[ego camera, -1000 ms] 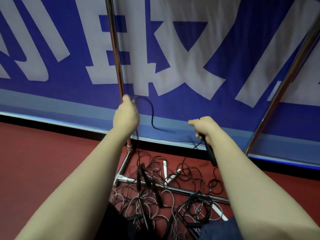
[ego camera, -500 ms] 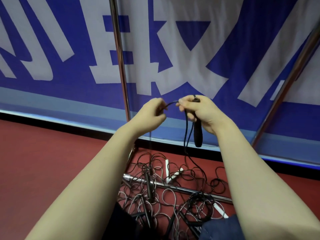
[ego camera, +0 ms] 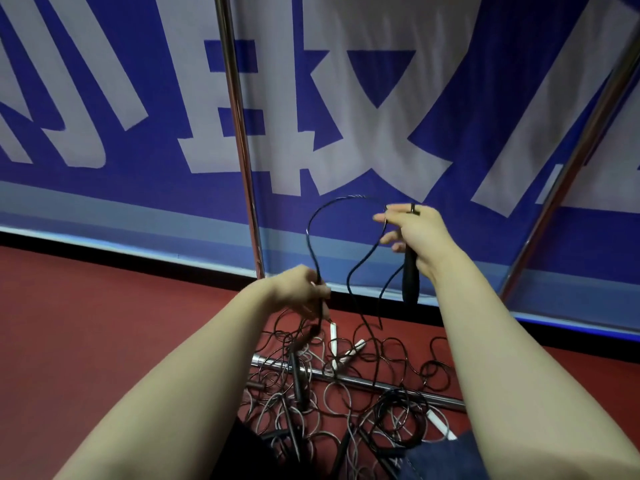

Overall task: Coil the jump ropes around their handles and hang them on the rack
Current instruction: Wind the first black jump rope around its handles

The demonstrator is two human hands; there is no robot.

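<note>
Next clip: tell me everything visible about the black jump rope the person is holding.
The black jump rope has a slim matte black handle, gripped near its top by the right hand and hanging roughly upright, tip down. Its thin glossy cord leaves the top of that fist, arches left and drops into the left hand, which grips it. A slack loop dangles between the hands, above the tangled pile on the floor. No coils show on the handle's visible part.

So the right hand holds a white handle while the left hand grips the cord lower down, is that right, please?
Not quite: the head view shows the handle in the right hand is black, not white. The left hand does grip the cord lower down.
</note>
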